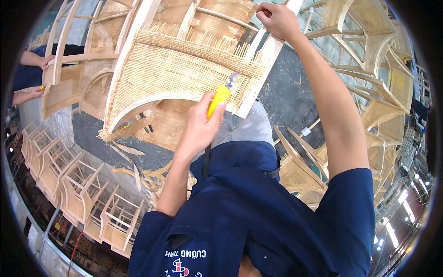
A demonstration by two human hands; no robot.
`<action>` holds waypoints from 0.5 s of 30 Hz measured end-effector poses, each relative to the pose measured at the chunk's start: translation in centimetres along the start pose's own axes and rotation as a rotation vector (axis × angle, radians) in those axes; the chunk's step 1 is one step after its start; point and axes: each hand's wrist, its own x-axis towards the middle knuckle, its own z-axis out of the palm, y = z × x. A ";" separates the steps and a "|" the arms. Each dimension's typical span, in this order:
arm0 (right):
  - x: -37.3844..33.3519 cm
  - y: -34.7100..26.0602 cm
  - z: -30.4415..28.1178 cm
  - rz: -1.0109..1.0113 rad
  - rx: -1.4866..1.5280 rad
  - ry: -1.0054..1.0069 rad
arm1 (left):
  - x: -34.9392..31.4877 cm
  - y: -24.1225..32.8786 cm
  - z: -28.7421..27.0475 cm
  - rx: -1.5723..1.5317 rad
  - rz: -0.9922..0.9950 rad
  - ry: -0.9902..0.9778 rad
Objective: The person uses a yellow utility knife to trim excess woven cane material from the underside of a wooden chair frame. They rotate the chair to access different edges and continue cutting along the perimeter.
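My left hand (199, 125) is closed around the yellow handle of a knife (219, 99). Its grey blade points up and away over woven cane webbing (177, 64), near the right end of the panel. The webbing covers a pale wooden chair frame (251, 99) with a curved lower rail, and loose cane ends stick up along its far edge. Farther off, my right hand (278, 21) is curled into a fist against the frame's right side post. Whether its fingers pinch anything is hidden.
At the left, a co-worker's hands (33, 93) hold another wooden frame (64, 87). Cane scraps (147, 177) litter the floor below the panel. Unfinished chairs (87, 189) line the lower left, and more chair frames (369, 51) are stacked at the right.
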 end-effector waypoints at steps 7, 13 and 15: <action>0.1 0.1 -0.3 0.052 -0.012 -0.139 | 1.1 -0.1 2.0 0.132 0.005 0.042; 0.7 -0.9 -1.3 0.126 -0.075 -0.166 | 1.7 -1.6 1.5 0.312 0.170 0.078; -1.1 1.1 -0.7 0.181 -0.085 -0.169 | 0.9 -2.1 2.4 0.334 0.145 0.063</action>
